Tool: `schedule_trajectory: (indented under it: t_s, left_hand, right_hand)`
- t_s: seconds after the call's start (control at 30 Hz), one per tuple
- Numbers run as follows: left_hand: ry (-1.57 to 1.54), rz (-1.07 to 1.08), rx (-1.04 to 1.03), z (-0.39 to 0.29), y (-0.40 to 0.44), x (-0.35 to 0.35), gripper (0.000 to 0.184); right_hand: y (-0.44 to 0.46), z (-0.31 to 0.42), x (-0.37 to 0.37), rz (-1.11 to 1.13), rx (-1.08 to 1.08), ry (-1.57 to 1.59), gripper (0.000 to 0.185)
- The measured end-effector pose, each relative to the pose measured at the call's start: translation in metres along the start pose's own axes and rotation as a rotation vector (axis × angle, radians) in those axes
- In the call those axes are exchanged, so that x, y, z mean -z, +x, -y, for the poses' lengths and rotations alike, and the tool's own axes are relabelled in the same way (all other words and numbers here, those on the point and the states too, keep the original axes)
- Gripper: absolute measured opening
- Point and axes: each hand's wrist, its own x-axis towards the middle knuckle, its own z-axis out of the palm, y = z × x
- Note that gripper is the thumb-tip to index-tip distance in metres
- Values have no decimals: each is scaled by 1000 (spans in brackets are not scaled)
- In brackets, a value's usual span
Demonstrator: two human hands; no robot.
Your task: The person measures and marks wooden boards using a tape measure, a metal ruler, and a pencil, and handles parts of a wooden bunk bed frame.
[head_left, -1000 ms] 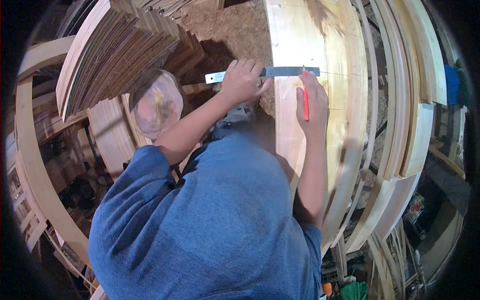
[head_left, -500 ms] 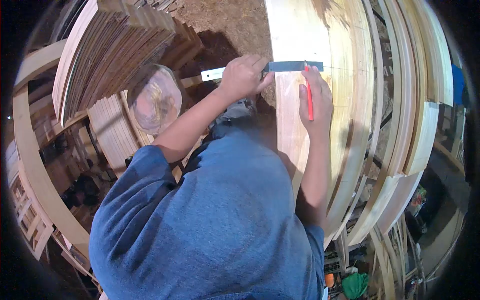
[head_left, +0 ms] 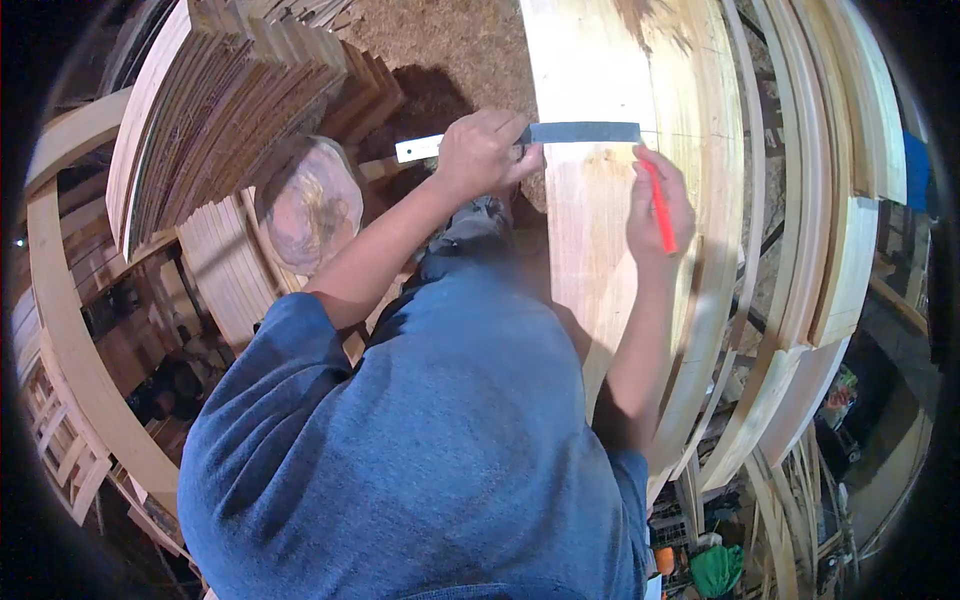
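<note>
While the left grip point(head_left: 483, 150) stays over the middle of the metal ruler point(head_left: 588, 132), the right grip point(head_left: 648, 225) has slid outward — a moment ago its red pencil point(head_left: 661, 213) was across the ruler's dark stretch, and now the tip is just beside that stretch's far end. So the dark length is uncovered between the two grips, and the pencil seems to be at the limit of what this edge can guide. The left grip is closed over the ruler, whose pale end pokes out on its outer side; the right one is pinched around the pencil, thumb and fingers together, with the shaft slanting back across it. Beneath the right grip lies the pale board point(head_left: 585, 210), where a faint line point(head_left: 685, 134) runs on past the ruler — whether the tip touches wood is too small to tell
</note>
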Motion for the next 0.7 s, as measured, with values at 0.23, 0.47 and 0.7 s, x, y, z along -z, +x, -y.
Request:
schedule_trajectory:
  t_s: [0.23, 0.47, 0.7]
  left_hand:
    - [-15, -21, -5, -4, 3, 4, 23]
    - [-6, 6, -9, -5, 4, 4, 28]
    - [11, 51, 35, -5, 3, 5, 29]
  right_hand:
    - [13, -5, 16, -44, -218, 145, 17]
    - [27, -11, 19, -29, -251, 158, 17]
    - [36, -6, 21, 40, -190, 27, 17]
